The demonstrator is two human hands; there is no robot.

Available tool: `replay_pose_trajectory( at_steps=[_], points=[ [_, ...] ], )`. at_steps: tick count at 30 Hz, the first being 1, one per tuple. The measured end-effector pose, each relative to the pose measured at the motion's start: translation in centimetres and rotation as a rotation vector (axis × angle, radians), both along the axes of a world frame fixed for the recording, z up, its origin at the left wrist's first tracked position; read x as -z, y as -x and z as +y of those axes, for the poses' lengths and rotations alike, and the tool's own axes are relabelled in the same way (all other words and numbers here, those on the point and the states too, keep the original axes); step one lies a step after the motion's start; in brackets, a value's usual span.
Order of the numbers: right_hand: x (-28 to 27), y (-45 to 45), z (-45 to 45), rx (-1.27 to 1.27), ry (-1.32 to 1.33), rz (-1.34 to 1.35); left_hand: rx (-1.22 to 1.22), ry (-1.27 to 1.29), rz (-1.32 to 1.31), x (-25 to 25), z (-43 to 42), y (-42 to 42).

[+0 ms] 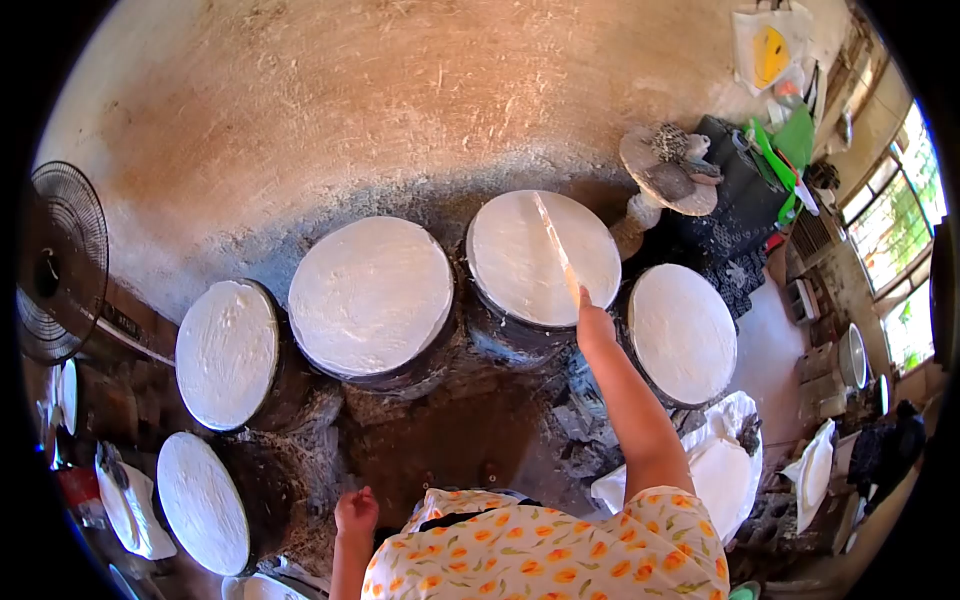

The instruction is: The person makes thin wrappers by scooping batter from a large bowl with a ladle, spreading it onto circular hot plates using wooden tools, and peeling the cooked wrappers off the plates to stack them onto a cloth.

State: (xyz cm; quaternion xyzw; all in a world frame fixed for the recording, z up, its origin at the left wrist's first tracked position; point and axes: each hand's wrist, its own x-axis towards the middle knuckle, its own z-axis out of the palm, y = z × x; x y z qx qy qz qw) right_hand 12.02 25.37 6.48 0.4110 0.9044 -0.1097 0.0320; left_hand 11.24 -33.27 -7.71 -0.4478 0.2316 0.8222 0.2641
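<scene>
My right hand [596,325] is wrapped round the lower end of a long, thin wooden stick [553,238] smeared with white. The stick lies across a round pan top [495,262] covered in a smooth white layer. To its right, beside my forearm, is another white-covered round top [682,335]. My left hand [357,511] hangs low near my body with its fingers curled, and nothing shows in it. Nearest to it on the left is a white round top [203,503]. Two more white tops, a large one [371,296] and a smaller one [228,355], curve round beyond it.
A black fan [62,262] stands at the far left. A rough plastered wall [330,110] rises behind the pans. At the right are a round stand [668,172] with objects on it, a dark covered box [725,190], white cloth [735,470] and a window [900,230].
</scene>
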Motion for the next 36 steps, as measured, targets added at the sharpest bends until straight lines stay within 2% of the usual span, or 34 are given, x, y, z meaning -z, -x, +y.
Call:
replay_pose_trajectory(
  at_steps=[5,10,15,18,21,23,24,25,26,27,28,31,33,36],
  points=[
    [-1.6,1.1,-1.1,-0.101,-0.133,-0.243,-0.027,0.02,-0.007,0.6,-0.7,-1.0],
    [-0.8,2.1,-0.6,-0.053,-0.135,-0.278,0.006,0.067,-0.021,0.9,0.1,-0.5],
    [-1.4,0.8,-2.4,-0.069,-0.179,-0.326,-0.009,-0.03,-0.005,1.0,0.5,0.0],
    [-1.1,-0.6,-4.6,-0.006,-0.08,-0.225,0.011,-0.065,0.03,1.9,-0.3,-0.4],
    [-2.0,-2.8,-7.8,-0.098,-0.049,-0.166,-0.014,0.033,-0.011,2.3,0.1,-1.0],
    [-4.5,-4.4,-10.6,-0.191,0.114,-0.048,-0.025,0.001,-0.02,2.2,0.5,-1.0],
    [-3.1,-5.4,-10.5,-0.308,0.062,0.107,-0.02,-0.032,-0.029,1.7,1.0,-0.8],
    [-2.1,-6.5,-10.4,-0.335,0.074,0.111,-0.03,0.033,-0.049,1.4,1.8,-0.5],
    [-2.4,-6.9,-11.2,-0.289,0.228,0.271,-0.056,0.106,-0.071,0.8,2.2,-0.3],
    [-2.5,-7.2,-12.1,-0.239,0.395,0.422,-0.018,0.054,-0.049,2.5,1.9,-0.1],
    [-2.3,-7.6,-12.3,-0.281,0.366,0.43,0.023,0.001,-0.024,4.1,1.5,0.3],
    [-1.8,-9.1,-12.5,-0.286,0.379,0.503,-0.013,-0.036,-0.083,1.8,3.4,1.2],
    [-0.2,-10.3,-12.2,-0.44,0.129,0.656,0.039,-0.021,-0.033,-0.3,4.7,1.1],
    [-1.9,-12.4,-12.4,-0.543,0.068,0.625,0.06,0.023,-0.027,-1.5,6.0,0.7]
  ],
)
